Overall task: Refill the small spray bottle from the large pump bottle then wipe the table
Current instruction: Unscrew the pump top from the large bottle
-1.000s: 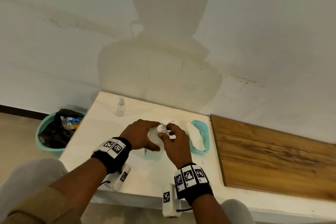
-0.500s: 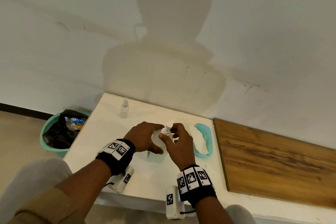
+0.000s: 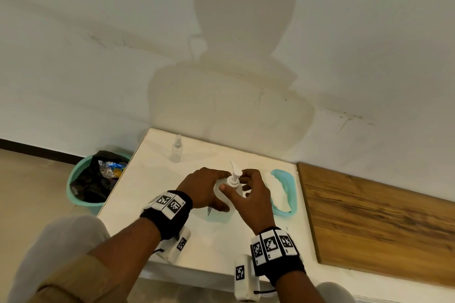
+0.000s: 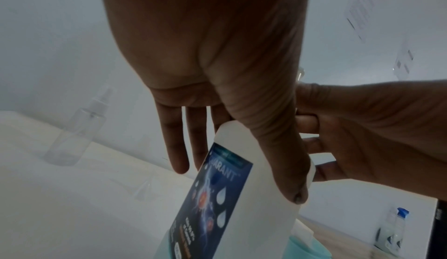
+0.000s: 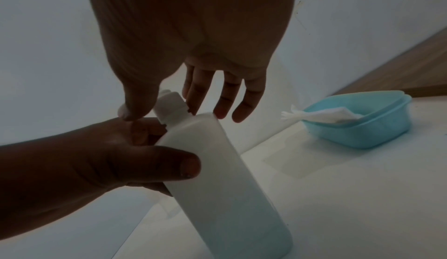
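The large white pump bottle [image 3: 225, 190] stands mid-table, its blue label [image 4: 217, 196] facing me. My left hand [image 3: 204, 188] grips its body, thumb on the front and fingers behind. My right hand [image 3: 248, 194] pinches the white pump collar [image 5: 169, 106] between thumb and fingertips; the spout [image 3: 234, 167] points away from me. Bluish liquid tints the bottle's lower part [image 5: 241, 225]. The small clear spray bottle [image 3: 177, 149] stands capped near the far left edge, apart from both hands, and shows in the left wrist view too [image 4: 77, 129].
A teal tray [image 3: 288, 179] holding a white cloth [image 3: 277, 192] sits right of the bottle. A wooden board [image 3: 381, 224] lies further right. A teal bin [image 3: 73, 194] with a black bag stands on the floor left of the table. Another blue-capped bottle [image 4: 394, 228] stands far right.
The pump spout has swung round from pointing right to pointing away, with my right hand's fingers shifting on the collar. My left hand keeps its hold on the bottle.
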